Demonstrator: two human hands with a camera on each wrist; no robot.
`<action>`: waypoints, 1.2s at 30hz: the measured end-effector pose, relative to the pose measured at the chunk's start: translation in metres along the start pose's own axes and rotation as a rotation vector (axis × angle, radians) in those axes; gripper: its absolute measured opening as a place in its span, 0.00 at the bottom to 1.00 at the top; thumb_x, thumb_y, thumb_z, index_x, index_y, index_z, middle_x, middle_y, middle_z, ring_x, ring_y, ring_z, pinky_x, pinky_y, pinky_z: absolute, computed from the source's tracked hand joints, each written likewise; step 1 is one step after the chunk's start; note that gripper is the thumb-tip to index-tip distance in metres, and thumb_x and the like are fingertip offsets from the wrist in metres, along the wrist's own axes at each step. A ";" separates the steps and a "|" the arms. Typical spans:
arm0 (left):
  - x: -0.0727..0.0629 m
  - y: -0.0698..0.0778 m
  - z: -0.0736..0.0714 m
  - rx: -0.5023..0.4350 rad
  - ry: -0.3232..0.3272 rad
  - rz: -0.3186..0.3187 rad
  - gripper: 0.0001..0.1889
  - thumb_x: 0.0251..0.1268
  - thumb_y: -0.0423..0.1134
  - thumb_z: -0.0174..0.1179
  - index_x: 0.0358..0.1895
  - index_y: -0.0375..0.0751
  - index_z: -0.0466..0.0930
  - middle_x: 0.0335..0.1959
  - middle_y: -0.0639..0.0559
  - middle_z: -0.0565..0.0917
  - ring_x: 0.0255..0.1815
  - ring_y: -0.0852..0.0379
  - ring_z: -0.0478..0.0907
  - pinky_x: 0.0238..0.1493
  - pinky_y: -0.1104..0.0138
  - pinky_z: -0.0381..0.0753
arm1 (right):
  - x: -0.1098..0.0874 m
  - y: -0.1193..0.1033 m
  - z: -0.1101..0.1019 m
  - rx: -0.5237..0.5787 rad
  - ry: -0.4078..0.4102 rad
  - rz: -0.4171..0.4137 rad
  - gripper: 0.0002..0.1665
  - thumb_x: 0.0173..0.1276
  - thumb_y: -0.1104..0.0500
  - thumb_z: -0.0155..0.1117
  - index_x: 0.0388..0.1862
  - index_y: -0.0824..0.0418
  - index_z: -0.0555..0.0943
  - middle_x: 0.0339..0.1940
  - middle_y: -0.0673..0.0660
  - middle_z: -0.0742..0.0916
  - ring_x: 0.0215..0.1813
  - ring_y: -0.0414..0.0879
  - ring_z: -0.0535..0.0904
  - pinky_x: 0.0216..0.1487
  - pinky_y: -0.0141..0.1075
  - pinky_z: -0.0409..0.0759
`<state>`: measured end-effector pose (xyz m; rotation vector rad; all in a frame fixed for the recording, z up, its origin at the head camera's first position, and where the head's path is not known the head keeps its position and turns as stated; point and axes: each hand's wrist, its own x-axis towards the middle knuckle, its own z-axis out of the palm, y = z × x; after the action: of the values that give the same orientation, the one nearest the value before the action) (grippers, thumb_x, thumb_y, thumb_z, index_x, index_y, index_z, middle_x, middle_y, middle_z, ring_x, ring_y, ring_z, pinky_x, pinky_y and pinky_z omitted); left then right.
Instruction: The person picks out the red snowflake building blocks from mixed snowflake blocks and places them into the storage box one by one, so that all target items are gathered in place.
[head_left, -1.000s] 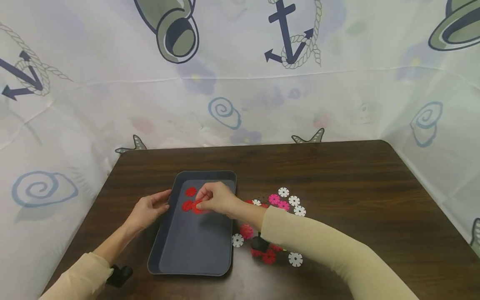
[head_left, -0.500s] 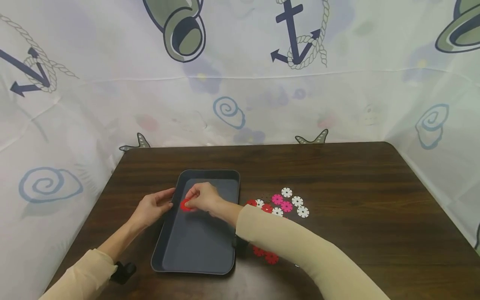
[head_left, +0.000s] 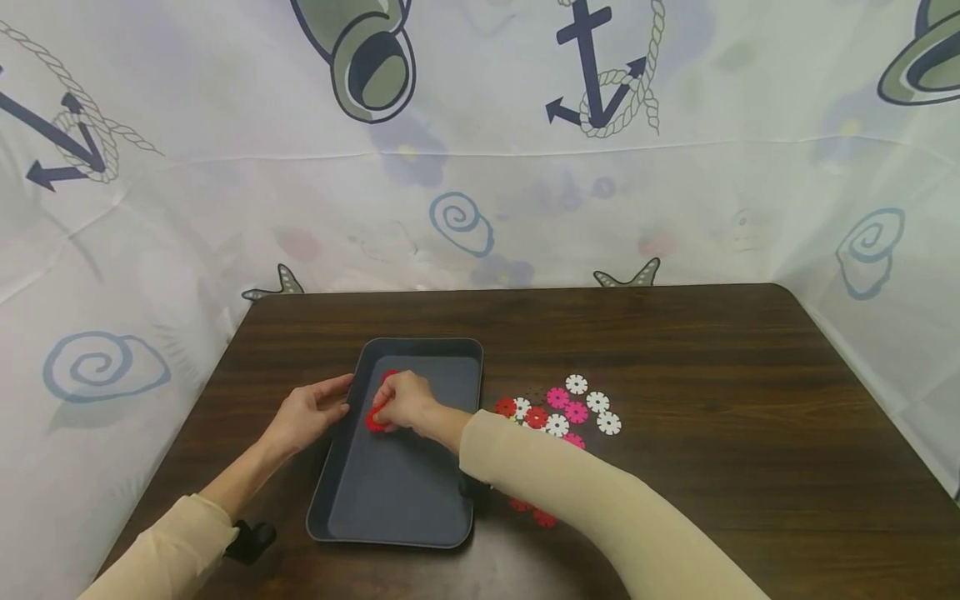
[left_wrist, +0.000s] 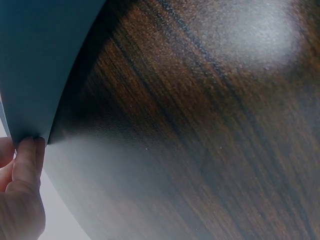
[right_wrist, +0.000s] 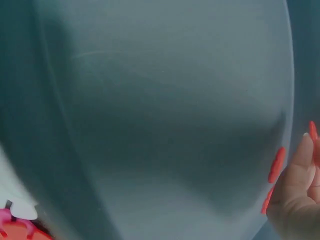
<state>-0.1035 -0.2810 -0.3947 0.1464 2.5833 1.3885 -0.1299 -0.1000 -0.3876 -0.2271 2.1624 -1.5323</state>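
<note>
My right hand (head_left: 405, 402) is over the far left part of the dark grey baking tray (head_left: 401, 500), pinching a red notched plastic disc (right_wrist: 312, 131) between thumb and fingers. Close to those fingers, two more red discs (right_wrist: 276, 165) show on the tray in the right wrist view. In the head view, the hand partly covers the red discs. My left hand (head_left: 306, 417) touches the tray's left side with its fingertips. The left wrist view shows those fingers (left_wrist: 26, 162) against the tray's outer wall.
Right of the tray, a loose group of white discs (head_left: 609, 423), pink discs (head_left: 557, 397) and red discs (head_left: 506, 407) lies on the dark wooden table (head_left: 712, 400). My right sleeve (head_left: 555, 467) hides part of it. A patterned cloth (head_left: 525, 208) hangs behind the table.
My right hand has shifted left within the tray with the red disc, then slightly back toward me. The right forearm has moved left too. The left hand stays at the tray's side.
</note>
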 end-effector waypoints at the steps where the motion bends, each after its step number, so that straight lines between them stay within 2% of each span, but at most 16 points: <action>1: 0.000 0.000 0.000 0.000 -0.001 0.001 0.27 0.66 0.26 0.53 0.66 0.22 0.59 0.62 0.26 0.68 0.60 0.35 0.71 0.51 0.63 0.79 | 0.000 0.001 0.000 -0.022 0.000 0.000 0.07 0.51 0.77 0.68 0.28 0.71 0.80 0.23 0.54 0.81 0.25 0.46 0.83 0.26 0.32 0.83; 10: 0.000 0.000 0.000 0.008 -0.012 0.003 0.27 0.66 0.26 0.53 0.66 0.23 0.59 0.62 0.26 0.68 0.60 0.35 0.71 0.52 0.63 0.79 | -0.001 0.006 -0.001 -0.247 -0.021 -0.007 0.09 0.49 0.73 0.72 0.24 0.66 0.80 0.17 0.50 0.79 0.21 0.45 0.83 0.21 0.28 0.80; 17: 0.000 -0.002 0.001 0.015 -0.006 0.002 0.26 0.66 0.26 0.52 0.66 0.23 0.60 0.62 0.27 0.68 0.60 0.35 0.71 0.52 0.63 0.79 | -0.001 0.010 -0.001 -0.276 -0.010 -0.003 0.08 0.50 0.73 0.72 0.24 0.65 0.80 0.20 0.49 0.78 0.22 0.44 0.83 0.21 0.27 0.80; 24: 0.000 -0.003 0.000 0.009 -0.008 -0.009 0.27 0.66 0.26 0.52 0.67 0.24 0.59 0.63 0.27 0.68 0.60 0.36 0.71 0.52 0.63 0.79 | 0.001 0.013 0.002 -0.324 0.009 -0.011 0.08 0.50 0.73 0.71 0.22 0.64 0.81 0.18 0.49 0.80 0.18 0.40 0.79 0.18 0.25 0.77; 36: 0.000 -0.004 -0.001 0.011 -0.001 0.001 0.27 0.66 0.27 0.52 0.67 0.24 0.59 0.63 0.28 0.68 0.61 0.36 0.70 0.53 0.62 0.78 | -0.002 0.013 0.003 -0.341 0.045 -0.038 0.08 0.51 0.73 0.69 0.21 0.62 0.80 0.21 0.49 0.80 0.17 0.37 0.77 0.18 0.24 0.75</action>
<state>-0.1033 -0.2834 -0.3974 0.1499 2.5903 1.3741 -0.1250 -0.0966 -0.3998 -0.3493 2.4592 -1.1889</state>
